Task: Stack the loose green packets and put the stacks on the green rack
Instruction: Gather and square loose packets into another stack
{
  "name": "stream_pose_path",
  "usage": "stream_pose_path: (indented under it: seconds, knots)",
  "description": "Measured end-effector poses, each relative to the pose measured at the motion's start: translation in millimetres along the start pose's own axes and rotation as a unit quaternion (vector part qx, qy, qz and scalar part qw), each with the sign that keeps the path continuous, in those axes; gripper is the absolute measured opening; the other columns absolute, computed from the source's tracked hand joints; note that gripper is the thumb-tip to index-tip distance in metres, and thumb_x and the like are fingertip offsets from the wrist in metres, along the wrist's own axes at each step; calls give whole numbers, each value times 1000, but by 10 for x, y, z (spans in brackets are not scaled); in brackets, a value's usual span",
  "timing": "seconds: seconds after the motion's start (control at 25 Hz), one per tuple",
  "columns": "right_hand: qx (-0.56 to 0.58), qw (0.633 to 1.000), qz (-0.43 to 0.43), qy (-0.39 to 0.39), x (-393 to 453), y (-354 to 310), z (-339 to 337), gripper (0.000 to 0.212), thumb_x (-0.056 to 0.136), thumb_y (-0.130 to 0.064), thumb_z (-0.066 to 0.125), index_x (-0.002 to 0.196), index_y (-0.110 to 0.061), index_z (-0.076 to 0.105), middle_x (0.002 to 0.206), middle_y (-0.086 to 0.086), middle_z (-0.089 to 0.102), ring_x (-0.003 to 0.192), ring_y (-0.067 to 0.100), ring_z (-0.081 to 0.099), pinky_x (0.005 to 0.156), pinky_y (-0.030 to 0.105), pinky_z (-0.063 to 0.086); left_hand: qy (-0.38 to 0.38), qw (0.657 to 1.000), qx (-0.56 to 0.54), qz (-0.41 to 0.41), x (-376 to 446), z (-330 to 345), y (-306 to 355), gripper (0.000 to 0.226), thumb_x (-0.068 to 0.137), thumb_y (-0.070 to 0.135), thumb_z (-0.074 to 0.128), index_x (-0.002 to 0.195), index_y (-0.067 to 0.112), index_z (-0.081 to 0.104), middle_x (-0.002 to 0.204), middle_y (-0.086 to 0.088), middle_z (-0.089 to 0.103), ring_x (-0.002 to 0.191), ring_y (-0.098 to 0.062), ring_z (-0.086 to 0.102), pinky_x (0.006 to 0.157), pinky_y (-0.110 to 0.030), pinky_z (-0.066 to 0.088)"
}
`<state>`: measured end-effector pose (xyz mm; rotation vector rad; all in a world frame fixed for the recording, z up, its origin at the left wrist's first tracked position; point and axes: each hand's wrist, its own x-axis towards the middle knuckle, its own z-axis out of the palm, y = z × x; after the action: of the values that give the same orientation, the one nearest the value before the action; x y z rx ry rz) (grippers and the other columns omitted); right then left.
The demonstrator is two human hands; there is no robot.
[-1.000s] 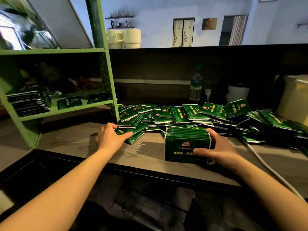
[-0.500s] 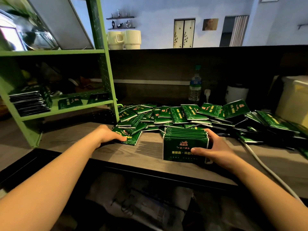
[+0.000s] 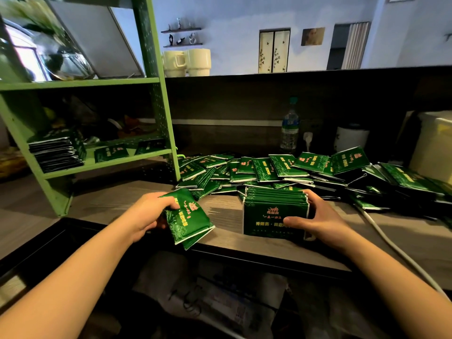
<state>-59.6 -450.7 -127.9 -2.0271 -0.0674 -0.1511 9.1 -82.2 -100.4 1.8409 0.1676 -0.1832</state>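
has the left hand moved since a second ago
Yes. The left hand has pulled back from the loose pile toward the near counter edge, away from the green rack, and now holds a few packets.

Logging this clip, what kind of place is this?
Probably a small shop or café service counter: a heap of packets on the counter, stock on a rack, mugs on the ledge.

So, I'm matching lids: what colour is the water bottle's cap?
Green; the water bottle shows only in the head view.
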Motion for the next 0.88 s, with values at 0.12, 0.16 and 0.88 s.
stream_pose_path:
  seconds: [0.12,0.16,0.88]
  knots:
    - [-5,1000,2,19,-20,-18,9,64,71,-24,85,121,-25,45,109,-19,60,96,-2,59,78,11,47,-24,991,-120,60,-171,112,83,24,86,-4,58,106,7,66,104,-16,72,89,-25,66,74,-38,55]
    - [-4,1000,5,23,-17,-13,8,59,74,-20,83,117,-28,44,102,-22,59,89,-7,57,68,7,47,-55,983,-157,71,-238,159,106,27,84,-8,59,107,6,64,103,-16,72,90,-26,69,75,-40,59]
    - [13,1000,-16,-9,-67,-4,-9,86,63,-81,50,138,-41,38,142,-9,42,133,11,37,101,32,30,-69,949,221,215,-307,1330,20,47,77,29,83,109,25,49,97,4,67,90,-18,65,83,-42,54]
